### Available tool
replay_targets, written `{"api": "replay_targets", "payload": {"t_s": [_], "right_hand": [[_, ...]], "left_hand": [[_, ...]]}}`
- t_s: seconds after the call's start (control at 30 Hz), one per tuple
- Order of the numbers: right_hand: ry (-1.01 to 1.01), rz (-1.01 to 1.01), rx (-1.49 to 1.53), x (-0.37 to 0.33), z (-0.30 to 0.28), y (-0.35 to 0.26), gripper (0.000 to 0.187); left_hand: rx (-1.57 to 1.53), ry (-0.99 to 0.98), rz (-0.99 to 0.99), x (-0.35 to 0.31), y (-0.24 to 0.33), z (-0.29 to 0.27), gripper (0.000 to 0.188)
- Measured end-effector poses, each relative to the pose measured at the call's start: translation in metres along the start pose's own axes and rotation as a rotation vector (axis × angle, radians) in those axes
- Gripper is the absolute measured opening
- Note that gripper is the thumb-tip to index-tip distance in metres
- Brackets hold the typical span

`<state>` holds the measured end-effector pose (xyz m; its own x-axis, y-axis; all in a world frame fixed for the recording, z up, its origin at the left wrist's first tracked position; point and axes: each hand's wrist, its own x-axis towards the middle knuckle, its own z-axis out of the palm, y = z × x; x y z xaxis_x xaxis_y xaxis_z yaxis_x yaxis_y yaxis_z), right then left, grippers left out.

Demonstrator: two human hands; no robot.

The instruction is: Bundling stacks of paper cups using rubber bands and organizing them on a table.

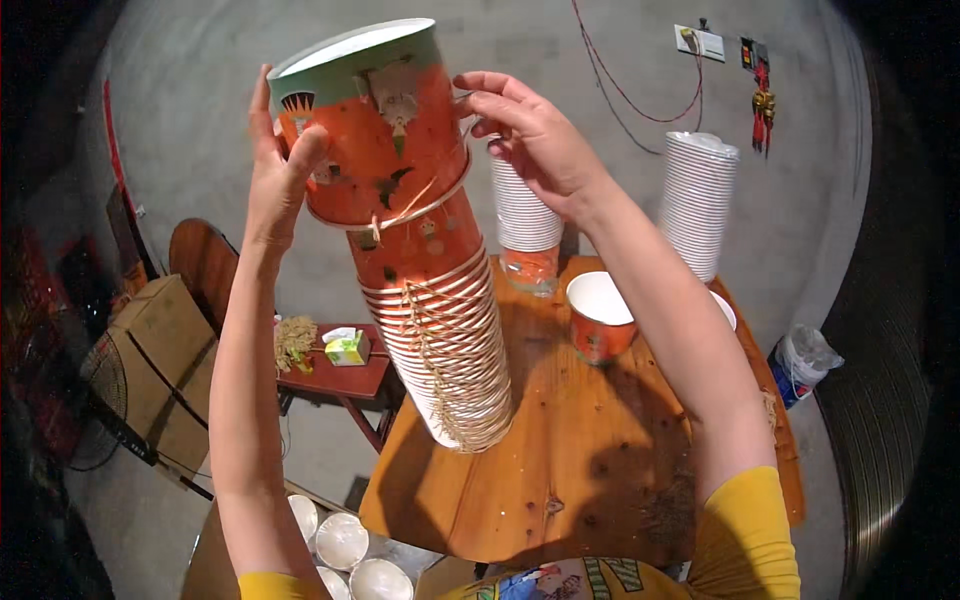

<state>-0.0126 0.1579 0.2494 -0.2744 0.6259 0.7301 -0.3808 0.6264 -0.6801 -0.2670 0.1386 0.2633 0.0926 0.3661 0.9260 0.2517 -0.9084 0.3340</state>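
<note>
A large orange paper bucket (395, 120) with a green band sits upside down on a tall stack of nested paper buckets (445, 350). My left hand (280, 165) grips its left side, thumb on the front and fingers behind. Against its upper right side is my right hand (535, 135), fingers bent and drawn together; a thin strand may be between them, but I cannot make it out. Straw-like twine (425, 350) hangs down the stack's front. Short straw-coloured ends stick out at the top bucket's rim. The stack leans slightly left on the wooden table (530, 470).
Farther back stand a wrapped stack of white-rimmed buckets (528, 215), another white stack (700, 205) and a single orange bucket (603, 335). A small red table (335, 375) holds a tissue box (347, 347). White bowl-like containers (342, 542) lie at the lower left, near a cardboard box (165, 370).
</note>
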Motion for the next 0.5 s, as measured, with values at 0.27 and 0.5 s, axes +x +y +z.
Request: {"api": "replay_targets", "payload": {"t_s": [0.27, 0.5], "right_hand": [[-0.049, -0.028, -0.291, 0.003, -0.009, 0.031, 0.033], [-0.045, -0.047, -0.329, -0.012, -0.013, 0.049, 0.031]], "left_hand": [[-0.065, 0.021, -0.128, -0.002, -0.049, 0.006, 0.1], [-0.154, -0.024, -0.265, -0.023, -0.062, 0.018, 0.103]]}}
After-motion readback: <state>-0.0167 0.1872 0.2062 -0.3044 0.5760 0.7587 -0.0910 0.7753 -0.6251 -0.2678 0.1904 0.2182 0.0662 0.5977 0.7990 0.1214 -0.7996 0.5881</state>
